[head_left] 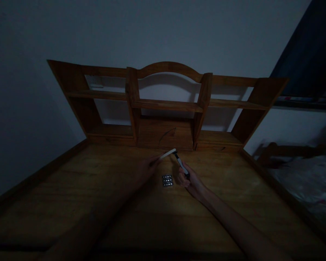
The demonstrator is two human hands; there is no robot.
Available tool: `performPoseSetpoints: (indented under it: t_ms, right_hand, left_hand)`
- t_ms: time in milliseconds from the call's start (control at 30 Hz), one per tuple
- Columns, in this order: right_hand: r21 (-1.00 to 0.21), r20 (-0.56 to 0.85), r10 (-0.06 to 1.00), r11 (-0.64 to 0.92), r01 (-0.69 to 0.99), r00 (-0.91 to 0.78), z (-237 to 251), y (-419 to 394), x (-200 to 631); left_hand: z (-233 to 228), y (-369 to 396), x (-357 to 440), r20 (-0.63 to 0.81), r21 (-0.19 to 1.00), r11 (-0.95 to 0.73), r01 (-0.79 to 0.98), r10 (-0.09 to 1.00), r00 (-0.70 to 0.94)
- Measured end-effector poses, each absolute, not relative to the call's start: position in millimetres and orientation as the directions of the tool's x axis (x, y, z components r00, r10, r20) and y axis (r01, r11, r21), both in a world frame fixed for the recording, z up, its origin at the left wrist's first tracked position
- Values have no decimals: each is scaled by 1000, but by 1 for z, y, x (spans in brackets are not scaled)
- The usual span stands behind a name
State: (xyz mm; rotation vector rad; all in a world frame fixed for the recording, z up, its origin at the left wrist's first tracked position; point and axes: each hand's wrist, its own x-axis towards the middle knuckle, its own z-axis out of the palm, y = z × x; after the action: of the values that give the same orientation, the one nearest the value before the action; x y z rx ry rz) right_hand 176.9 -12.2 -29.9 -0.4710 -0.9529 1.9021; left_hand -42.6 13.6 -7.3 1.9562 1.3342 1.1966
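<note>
Razor (181, 165) is off the desk, held in the air between both hands, above and just behind the cartridge pack.

Near to far:
- Both forearms come in low over the desk (97, 203). The left one is mostly lost in shadow.
- Cartridge pack (167, 180): a small dark tray with pale inserts, flat on the desk between the two hands. It lies just beside the right hand's knuckles and neither hand touches it.
- Right hand (191, 181): closed around the lower end of the razor handle, which slants up and to the left.
- Left hand (145, 168): fingers pinched narrow on one end of a white strip (168, 153). It is too dark to tell how tight the grip is.
- The strip's far end meets the razor head. It could be a guard or cap. I cannot tell whether it is seated on the head or only touching it.

Step, my read: work at the head end, with the right hand bracing and the left hand acting on the strip. A move there calls for the handle kept steady and a straight pull or push along the head, with fingertips kept off the blade edge.

Further back are a wooden hutch (165, 105) with bare-looking shelves against a pale wall and a bed (301, 181) off to the right, well apart from the hands.
</note>
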Motion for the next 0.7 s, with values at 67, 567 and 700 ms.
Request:
performPoseSetpoints:
  t_ms: [67, 567, 700]
  right_hand:
    - [-776, 57, 866, -274, -568, -496, -28, -13, 176]
    - [-793, 63, 868, -256, -552, -493, -24, -16, 175]
    - [-788, 65, 869, -257, -560, -491, -25, -16, 175]
  left_hand:
    - [-7, 13, -44, 381, 786, -382, 486, 919, 105]
    - [-6, 9, -41, 363, 807, -357, 470, 928, 81]
    - [-6, 7, -36, 378, 786, -383, 485, 919, 114]
